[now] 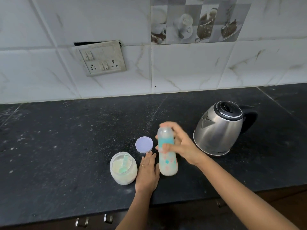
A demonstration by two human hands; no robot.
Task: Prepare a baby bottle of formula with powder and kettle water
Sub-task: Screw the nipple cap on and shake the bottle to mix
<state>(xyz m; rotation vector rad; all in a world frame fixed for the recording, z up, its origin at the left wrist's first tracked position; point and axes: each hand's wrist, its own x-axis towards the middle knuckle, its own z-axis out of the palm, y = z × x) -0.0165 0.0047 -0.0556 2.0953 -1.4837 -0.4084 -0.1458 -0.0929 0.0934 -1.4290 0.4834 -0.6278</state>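
Note:
A baby bottle (167, 161) with a teal collar, a clear cap and milky liquid inside is upright near the middle of the black counter (66, 146), blurred. My right hand (181, 145) is wrapped around its upper part at the collar. My left hand (147, 173) lies flat and open on the counter just left of the bottle's base, a ring on one finger. Left of that hand stands an open jar of white powder (123, 169) with a green scoop (123, 165) inside. A steel kettle (221, 128) sits to the right, lid closed.
The jar's round pale lid (144, 144) lies on the counter behind my left hand. A switch and socket panel (103, 59) is on the tiled wall. The counter's front edge runs below my forearms, with drawer handles (93, 220) beneath.

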